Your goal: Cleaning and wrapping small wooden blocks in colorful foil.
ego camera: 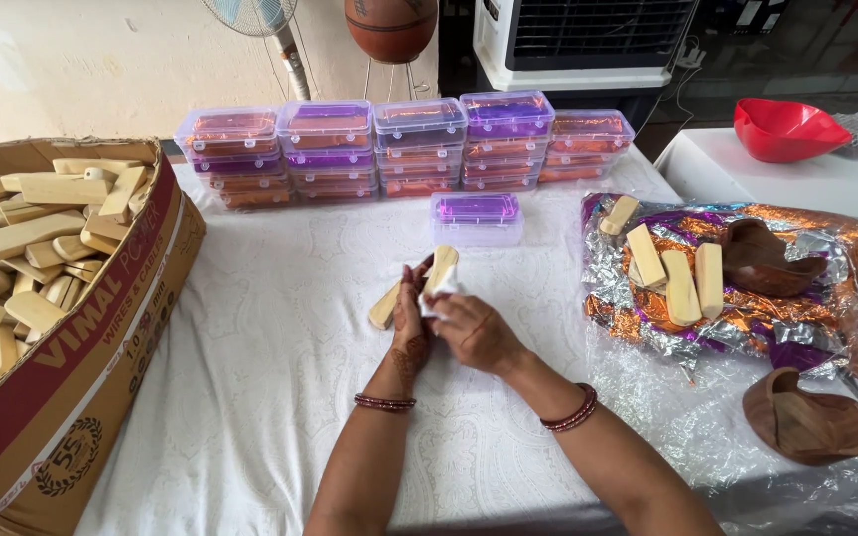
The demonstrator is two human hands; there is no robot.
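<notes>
My left hand [410, 320] holds a pale wooden block [440, 267] upright over the white tablecloth. My right hand [473, 331] presses a small white cloth [440, 295] against that block. A second wooden block [385, 306] lies on the cloth just left of my hands. A single clear plastic box with a purple lid [476, 218] sits just beyond my hands. Both wrists wear dark red bangles.
A cardboard box [101, 328] full of wooden blocks stands at left. Stacked clear boxes [404, 149] line the far edge. At right, shiny foil [816, 288] carries several wooden blocks [680, 283] and a brown wooden piece [762, 260]; another brown piece [806, 427] lies nearer. A red bowl [788, 129] sits far right.
</notes>
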